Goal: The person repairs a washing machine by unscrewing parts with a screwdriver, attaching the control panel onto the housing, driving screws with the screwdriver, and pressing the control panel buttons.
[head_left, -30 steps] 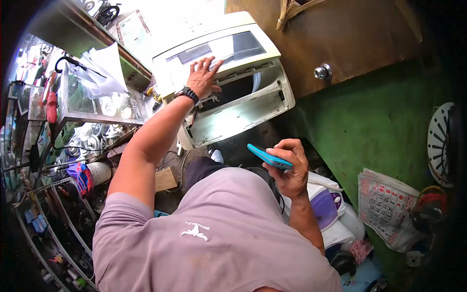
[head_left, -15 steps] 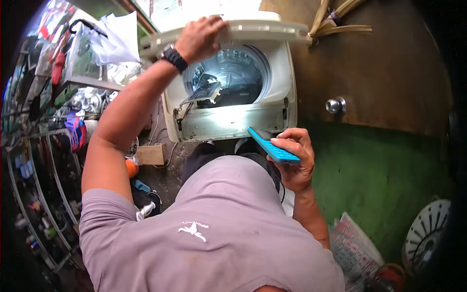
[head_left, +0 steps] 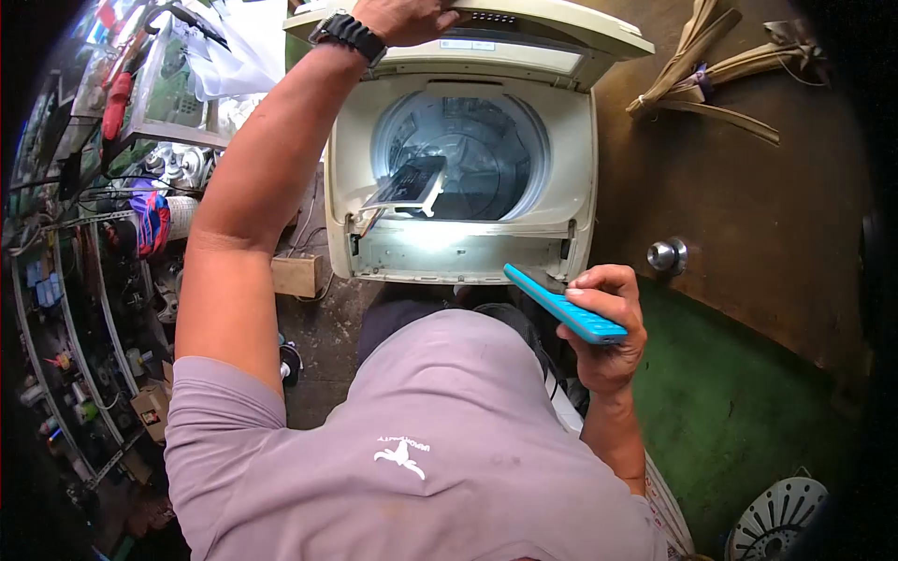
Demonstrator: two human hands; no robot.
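A top-load washing machine (head_left: 582, 178) stands in front of me with its lid (head_left: 571, 26) raised. My left hand (head_left: 402, 17), partly cut off by the upper edge of the view, grips the lid, and its fingers are curled at the lid's edge. In my right hand (head_left: 613, 351) is a blue keypad phone (head_left: 559, 307), pointed at the machine's front panel recess (head_left: 449, 251), where a bright patch of light falls. A control panel board (head_left: 412, 185) hangs tilted by wires over the left side of the tub (head_left: 486, 159).
Shelves of parts (head_left: 79, 355) line the left side. A wooden block (head_left: 296, 277) lies on the floor by the machine. To the right is a brown door with a round knob (head_left: 666, 255). A white slotted disc (head_left: 778, 524) sits at lower right.
The lid has swung further up and back with my left hand, so more of the tub shows. The view has shifted a little, and the phone stays in my right hand.
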